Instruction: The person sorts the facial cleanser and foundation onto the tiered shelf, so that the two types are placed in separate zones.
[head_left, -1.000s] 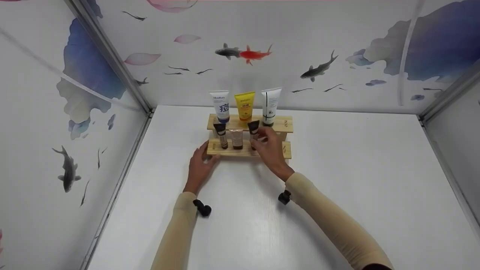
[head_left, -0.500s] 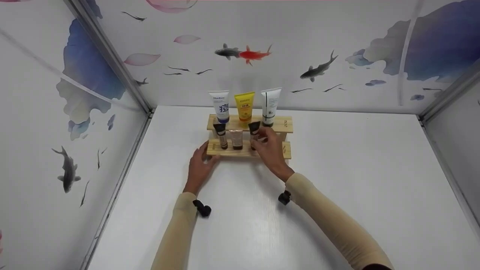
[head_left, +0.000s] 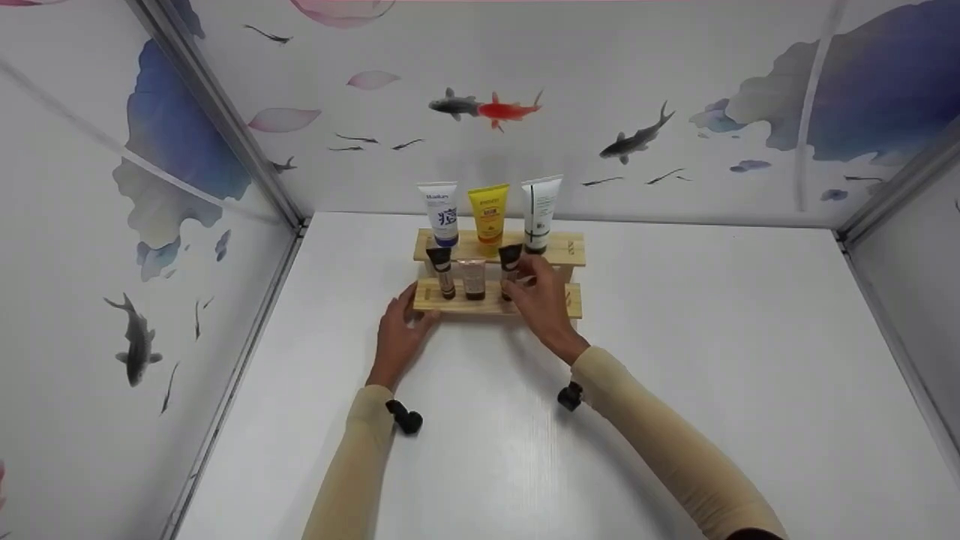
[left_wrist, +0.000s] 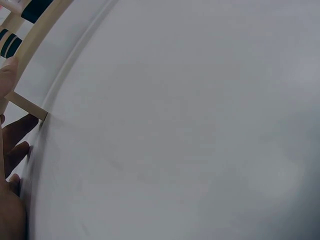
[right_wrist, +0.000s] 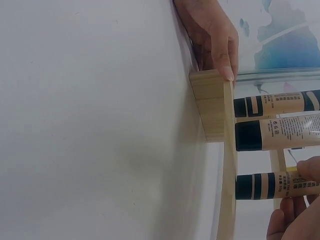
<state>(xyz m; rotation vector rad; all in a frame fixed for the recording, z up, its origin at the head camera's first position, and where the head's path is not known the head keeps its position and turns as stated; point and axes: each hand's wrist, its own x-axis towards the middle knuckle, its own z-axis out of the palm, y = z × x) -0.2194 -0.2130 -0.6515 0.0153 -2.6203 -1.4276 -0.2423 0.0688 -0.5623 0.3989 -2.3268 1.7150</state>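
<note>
A two-tier wooden rack (head_left: 495,304) stands near the back wall. My left hand (head_left: 399,339) holds the left end of its lower tier; in the right wrist view the thumb (right_wrist: 225,60) lies on the board's edge and the other fingers are partly hidden behind the end. With thumb and fingers my right hand (head_left: 544,304) pinches a small dark-capped tube (right_wrist: 280,185), upright on the lower tier, cap down and touching the board. To its left stand a pinkish tube (head_left: 473,280) and another small dark-ended tube (head_left: 444,274).
On the upper tier stand a white-and-blue tube (head_left: 442,214), a yellow tube (head_left: 490,214) and a white tube (head_left: 540,214). White table (head_left: 480,450) surrounds the rack. Behind it rises a back wall (head_left: 570,60) printed with fish; another panel (head_left: 75,225) stands left.
The top of the tube in my right hand has shifted very slightly to the right. My left hand and the rack have stayed in place.
</note>
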